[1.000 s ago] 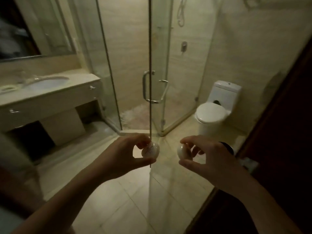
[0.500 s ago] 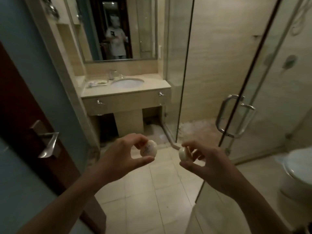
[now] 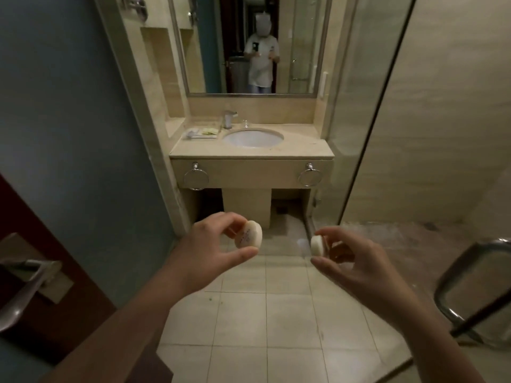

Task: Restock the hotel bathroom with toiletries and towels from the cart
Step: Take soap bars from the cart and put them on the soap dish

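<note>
**Two round soaps in hand, now facing the bathroom vanity**

At centre-left of the frame, my left hand (image 3: pixel 210 252) pinches the left soap (image 3: pixel 249 234), a small round wrapped bar, between thumb and curled fingers. At centre-right, my right hand (image 3: pixel 356 258) pinches the right soap (image 3: pixel 317 246) the same way, seen nearly edge-on. The two bars are near each other but apart, held in the air above the pale floor tiles (image 3: pixel 262 313).

A second ago I faced the shower and toilet. My view has swung left, and the vanity now sits square ahead in the upper middle of the frame. Both grips are unchanged. I judge that I am lined up to step in and set the soaps down; neither is placed yet.

The counter (image 3: pixel 304 146) is pale stone with an oval sink (image 3: pixel 253 138) at its middle. Behind the sink stand a faucet (image 3: pixel 229 118) and a clear glass (image 3: pixel 245 123). A tray (image 3: pixel 200 133) of small packets lies at the left end. Two metal towel rings (image 3: pixel 195 178) hang on the front panel.

Above the counter, a mirror (image 3: pixel 249 45) reflects a standing person in a light top. A shower glass wall (image 3: pixel 359 106) runs down the right side, with its metal handle (image 3: pixel 470 286) at lower right. A dark wooden door (image 3: pixel 41 272) with a lever fills the lower left. The light is dim.
</note>
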Action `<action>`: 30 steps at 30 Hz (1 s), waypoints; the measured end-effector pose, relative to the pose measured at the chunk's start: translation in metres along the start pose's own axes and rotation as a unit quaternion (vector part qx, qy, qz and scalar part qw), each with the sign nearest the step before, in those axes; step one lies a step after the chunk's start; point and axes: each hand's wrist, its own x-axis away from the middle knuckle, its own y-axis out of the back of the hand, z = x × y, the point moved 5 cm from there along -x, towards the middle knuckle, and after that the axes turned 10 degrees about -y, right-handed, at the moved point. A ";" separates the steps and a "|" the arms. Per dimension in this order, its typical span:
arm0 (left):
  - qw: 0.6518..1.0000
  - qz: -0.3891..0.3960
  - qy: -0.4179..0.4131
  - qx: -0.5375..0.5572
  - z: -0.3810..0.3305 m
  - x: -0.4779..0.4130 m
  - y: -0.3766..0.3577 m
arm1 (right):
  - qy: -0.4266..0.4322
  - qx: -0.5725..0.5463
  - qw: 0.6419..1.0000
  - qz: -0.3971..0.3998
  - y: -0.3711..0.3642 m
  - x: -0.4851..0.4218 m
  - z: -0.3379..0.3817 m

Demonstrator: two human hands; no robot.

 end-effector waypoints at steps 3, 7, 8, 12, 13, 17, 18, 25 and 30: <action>1.000 -0.003 0.018 0.000 0.027 -0.022 0.007 | 0.009 -0.007 1.000 0.005 -0.005 -0.043 0.003; 0.999 -0.001 0.030 -0.011 0.074 -0.061 0.020 | 0.016 -0.017 1.000 0.018 -0.020 -0.102 0.008; 0.999 0.000 0.029 -0.012 0.086 -0.073 0.024 | 0.016 -0.020 1.000 0.018 -0.023 -0.119 0.009; 1.000 -0.007 0.026 -0.001 0.143 -0.134 0.044 | 0.015 -0.025 1.000 0.004 -0.034 -0.194 0.014; 1.000 -0.009 0.025 0.002 0.157 -0.150 0.048 | 0.013 -0.024 1.000 0.003 -0.036 -0.213 0.014; 1.000 -0.001 0.018 0.011 0.205 -0.206 0.056 | 0.015 -0.034 0.999 -0.017 -0.044 -0.284 0.019; 1.000 -0.001 0.019 0.011 0.215 -0.218 0.057 | 0.018 -0.031 0.999 -0.018 -0.046 -0.300 0.019; 0.999 0.003 0.025 0.025 0.273 -0.284 0.056 | 0.028 -0.021 0.999 -0.008 -0.063 -0.398 0.014; 0.998 0.000 0.044 0.040 0.313 -0.335 0.035 | 0.043 -0.022 0.999 0.018 -0.072 -0.485 -0.002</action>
